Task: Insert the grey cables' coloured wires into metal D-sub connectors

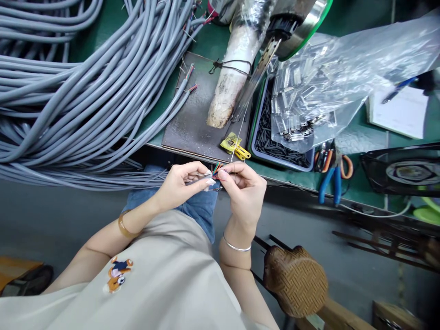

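Note:
In front of my lap, at the table's edge, my left hand (185,184) pinches the stripped end of a grey cable. Fine coloured wires (217,169), red, green and orange among them, fan out between my two hands. My right hand (244,185) has thumb and forefinger closed on these wires, close to the left fingertips. A thin silvery wire (237,140) runs down from above to the right fingers. Exactly what sits between the fingertips is partly hidden. A thick bundle of grey cables (103,96) lies to the left, some with coloured ends showing.
A dark plate (182,121) lies under a plastic-wrapped white rod (229,87) and a yellow cutter (240,150). Rightward are a tray of small black tubes (264,133), a bag of metal connector parts (299,96), blue-handled pliers (330,183) and a black fan (405,169). A stool (299,279) stands below.

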`<state>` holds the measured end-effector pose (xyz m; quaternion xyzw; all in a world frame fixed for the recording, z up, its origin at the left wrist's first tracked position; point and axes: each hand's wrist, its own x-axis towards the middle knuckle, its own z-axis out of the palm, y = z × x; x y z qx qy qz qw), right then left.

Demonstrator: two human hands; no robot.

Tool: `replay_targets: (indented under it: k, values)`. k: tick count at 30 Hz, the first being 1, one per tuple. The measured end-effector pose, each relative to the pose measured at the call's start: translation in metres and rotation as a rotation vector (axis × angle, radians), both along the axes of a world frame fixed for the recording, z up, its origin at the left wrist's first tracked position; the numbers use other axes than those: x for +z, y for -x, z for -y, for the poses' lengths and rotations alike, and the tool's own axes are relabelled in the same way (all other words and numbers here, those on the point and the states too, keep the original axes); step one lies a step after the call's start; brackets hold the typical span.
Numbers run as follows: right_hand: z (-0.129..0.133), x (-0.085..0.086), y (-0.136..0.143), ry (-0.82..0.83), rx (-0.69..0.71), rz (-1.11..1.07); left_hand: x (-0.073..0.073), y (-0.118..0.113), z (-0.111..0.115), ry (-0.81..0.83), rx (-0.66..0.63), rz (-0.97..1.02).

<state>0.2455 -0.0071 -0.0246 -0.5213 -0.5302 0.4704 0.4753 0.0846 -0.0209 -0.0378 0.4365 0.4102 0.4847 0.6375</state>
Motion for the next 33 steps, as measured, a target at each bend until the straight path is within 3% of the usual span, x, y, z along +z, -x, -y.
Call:
replay_targets:
  k: [6, 14, 21, 27, 33]
  values:
    - [0.002, -0.003, 0.003, -0.068, 0.027, -0.037, 0.0, -0.007, 0.001, -0.026, 0.068, -0.053]
    - [0.01, -0.006, 0.01, -0.432, -0.054, 0.316, 0.006, -0.013, 0.001, -0.104, 0.206, -0.055]
    - [0.007, -0.005, 0.0, -0.385, -0.275, 0.182, 0.012, -0.009, -0.005, 0.056, 0.206, 0.104]
    - [0.013, 0.002, -0.003, -0.592, 0.02, 0.458, 0.017, -0.006, -0.007, 0.09, 0.136, 0.189]
    - [0.009, -0.005, 0.0, -0.71, 0.078, 0.592, 0.013, -0.008, -0.008, 0.096, 0.113, 0.215]
